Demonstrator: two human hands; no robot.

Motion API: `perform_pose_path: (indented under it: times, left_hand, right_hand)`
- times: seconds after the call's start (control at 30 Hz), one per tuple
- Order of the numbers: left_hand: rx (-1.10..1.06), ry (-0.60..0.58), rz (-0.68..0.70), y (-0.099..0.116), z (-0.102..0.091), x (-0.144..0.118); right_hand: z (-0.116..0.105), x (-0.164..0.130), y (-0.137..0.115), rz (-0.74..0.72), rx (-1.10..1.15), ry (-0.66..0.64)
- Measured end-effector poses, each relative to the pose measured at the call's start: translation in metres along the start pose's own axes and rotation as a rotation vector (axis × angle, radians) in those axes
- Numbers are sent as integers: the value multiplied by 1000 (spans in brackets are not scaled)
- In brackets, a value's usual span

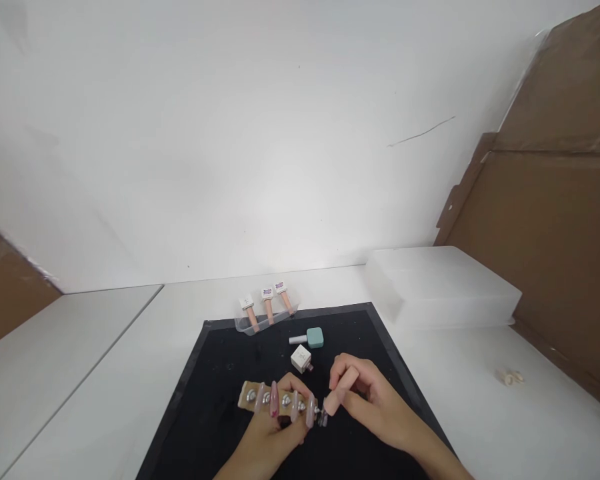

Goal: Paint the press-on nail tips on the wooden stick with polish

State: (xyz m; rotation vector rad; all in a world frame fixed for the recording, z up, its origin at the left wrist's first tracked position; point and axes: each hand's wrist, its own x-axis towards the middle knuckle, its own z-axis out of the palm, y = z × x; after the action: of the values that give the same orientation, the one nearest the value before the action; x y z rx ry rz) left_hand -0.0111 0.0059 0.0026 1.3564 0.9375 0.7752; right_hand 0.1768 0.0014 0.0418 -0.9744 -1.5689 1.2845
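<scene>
My left hand is closed around a tan nail practice strip set with silver bead-like mounts. Several long pinkish false nails stand along it; one has a reddish mark near its lower end. Between the fingers of my right hand is a nail polish brush with a peach cap handle. Its tip points down-left to the strip's right end, beside a small dark, shiny piece; whether they touch is unclear. A white square polish bottle without a cap lies just beyond my hands, its neck toward the lower right.
A mint-green bottle with a white cap lies on the black mat. Behind it, a clear tray holds three white bottles with peach caps. At right stand a translucent box and small beige pieces. Brown cardboard borders the right side.
</scene>
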Motion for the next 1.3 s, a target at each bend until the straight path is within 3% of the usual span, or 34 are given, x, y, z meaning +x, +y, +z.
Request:
perform_pose_path:
  times: [0.33,0.63,0.9,1.03,1.17,1.3]
  left_hand:
    - [33,19,-10,-3,0,-1]
    - [19,7,3,-7,-2,2]
    - [10,13,-1,-7,-3,-3]
    - [-18,9,-6,-4,-2,-2]
    - [-27,-9,-8,-1,-1,1]
    - [-31,4,-6,1,-1,1]
  right_hand:
    - [-1,2,6,-88,-123,161]
    - [-1,-2,-1,-111,-177,28]
    - [-3,2,8,-110,-162,205]
    - [-4,-1,3,-149,-98,126]
    - [-3,-4,-2,-111,-176,26]
    - [-1,-2,-1,-127,-183,58]
